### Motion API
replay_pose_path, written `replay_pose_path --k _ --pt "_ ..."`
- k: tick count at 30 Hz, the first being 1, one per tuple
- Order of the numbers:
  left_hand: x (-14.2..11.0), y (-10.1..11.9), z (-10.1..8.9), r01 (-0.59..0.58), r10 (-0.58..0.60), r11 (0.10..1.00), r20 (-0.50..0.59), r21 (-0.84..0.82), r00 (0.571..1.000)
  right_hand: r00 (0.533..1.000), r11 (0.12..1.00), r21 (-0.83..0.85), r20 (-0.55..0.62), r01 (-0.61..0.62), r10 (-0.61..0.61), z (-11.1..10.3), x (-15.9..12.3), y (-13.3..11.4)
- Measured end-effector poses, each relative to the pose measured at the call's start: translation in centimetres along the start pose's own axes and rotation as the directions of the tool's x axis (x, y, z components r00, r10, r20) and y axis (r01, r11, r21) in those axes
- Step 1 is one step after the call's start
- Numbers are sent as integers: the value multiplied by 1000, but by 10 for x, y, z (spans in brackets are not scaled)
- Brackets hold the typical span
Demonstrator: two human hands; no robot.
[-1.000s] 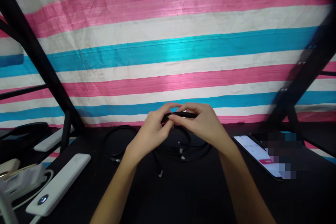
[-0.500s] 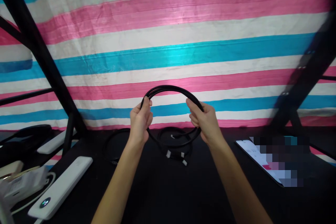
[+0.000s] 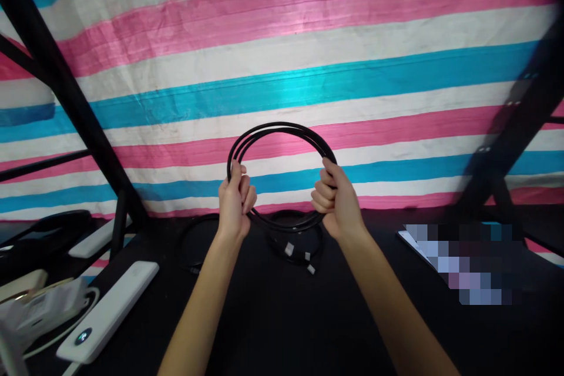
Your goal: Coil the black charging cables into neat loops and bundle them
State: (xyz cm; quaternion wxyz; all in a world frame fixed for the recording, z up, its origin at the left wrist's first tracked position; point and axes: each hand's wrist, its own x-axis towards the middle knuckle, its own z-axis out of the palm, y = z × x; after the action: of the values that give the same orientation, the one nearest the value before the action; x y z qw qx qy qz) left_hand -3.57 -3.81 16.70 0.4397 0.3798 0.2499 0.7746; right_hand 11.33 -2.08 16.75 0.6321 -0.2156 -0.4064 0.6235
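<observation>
A black cable (image 3: 282, 127), wound into a loose coil of several turns, is held upright above the black tabletop. My left hand (image 3: 234, 197) is closed round the coil's left side, thumb on top. On the opposite side my right hand (image 3: 338, 191) grips the strands in curled fingers, the thumb pointing up along them. The loops spread apart a little at the upper left and bunch together at my right hand. Below the coil, another black cable (image 3: 319, 249) with pale connectors lies on the table. One more dark cable loop (image 3: 181, 241) rests left of it, partly behind my left arm.
A white power bank (image 3: 118, 305) with a small round display lies at the left. Beside it are white adapters with cords (image 3: 48, 308). A phone (image 3: 418, 247), partly pixelated, lies at the right. Black frame posts (image 3: 74, 103) flank the striped sheet (image 3: 286, 91) behind.
The held coil has risen slightly and become rounder, its strands fanning out more at the upper left. My right hand's fingers are curled more fully round the cable.
</observation>
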Motion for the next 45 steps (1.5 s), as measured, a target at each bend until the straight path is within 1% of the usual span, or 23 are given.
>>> replay_pose_path --k 2,3,5,8,9,11,12,14,17,19,20,22,26,28,30,33,35,37,38,40,41,42,45 --pt "2 -10 0 36 -36 999 24 37 999 995 995 81 -84 -50 57 -5 8 7" --pt "3 -18 0 27 -28 998 3 50 1000 988 991 116 -128 -74 88 -8 13 13" --pt "6 -34 -1 26 -17 993 -76 116 997 966 977 158 -195 -142 172 -16 22 27" --pt "12 -55 -7 115 -73 960 -166 257 983 930 949 153 -209 -275 303 -28 33 47" --pt "15 -58 -10 150 -102 942 -168 300 980 923 941 139 -198 -307 330 -32 36 51" --pt "22 -59 -19 208 -168 898 -135 387 977 919 935 107 -179 -337 352 -37 39 57" --pt "25 -58 -25 236 -205 865 -117 443 972 920 936 89 -175 -341 352 -38 39 59" --pt "31 -54 -36 288 -279 767 -106 573 954 924 941 42 -183 -335 337 -37 38 62" --pt "34 -51 -50 348 -352 567 -162 746 922 930 941 -82 -203 -328 307 -35 36 65" --pt "34 -50 -56 376 -393 430 -205 821 896 924 905 -218 -198 -366 326 -36 34 64" --pt "33 -50 -57 384 -414 368 -221 847 883 917 869 -298 -194 -394 349 -39 34 63" --pt "30 -49 -57 387 -452 261 -242 885 859 889 764 -457 -197 -456 413 -48 34 58" --pt "22 -57 -49 352 -516 91 -258 932 817 817 502 -675 -280 -541 504 -77 38 55" --pt "18 -68 -45 322 -557 9 -263 947 788 779 373 -731 -341 -572 526 -91 41 59" --pt "14 -82 -43 286 -592 -73 -272 955 759 745 268 -760 -389 -592 543 -102 44 64" --pt "12 -99 -43 228 -634 -196 -301 954 713 700 142 -782 -441 -606 562 -109 48 70" --pt "12 -105 -45 187 -656 -257 -314 948 686 677 61 -794 -474 -605 563 -110 51 73" --pt "14 -105 -47 150 -673 -290 -313 945 670 680 1 -812 -488 -584 548 -111 53 74" --pt "16 -104 -48 136 -679 -299 -311 944 665 692 -20 -825 -486 -564 534 -111 53 73" --pt "21 -97 -50 116 -681 -313 -307 943 665 733 -58 -857 -471 -511 491 -112 54 69" --pt "24 -93 -52 109 -669 -319 -305 942 678 757 -81 -873 -461 -482 463 -112 54 65" --pt "28 -88 -55 104 -645 -327 -303 939 702 782 -104 -887 -448 -451 433 -112 53 61" --pt "43 -72 -71 116 -495 -389 -314 914 810 848 -150 -920 -393 -363 356 -108 51 45"
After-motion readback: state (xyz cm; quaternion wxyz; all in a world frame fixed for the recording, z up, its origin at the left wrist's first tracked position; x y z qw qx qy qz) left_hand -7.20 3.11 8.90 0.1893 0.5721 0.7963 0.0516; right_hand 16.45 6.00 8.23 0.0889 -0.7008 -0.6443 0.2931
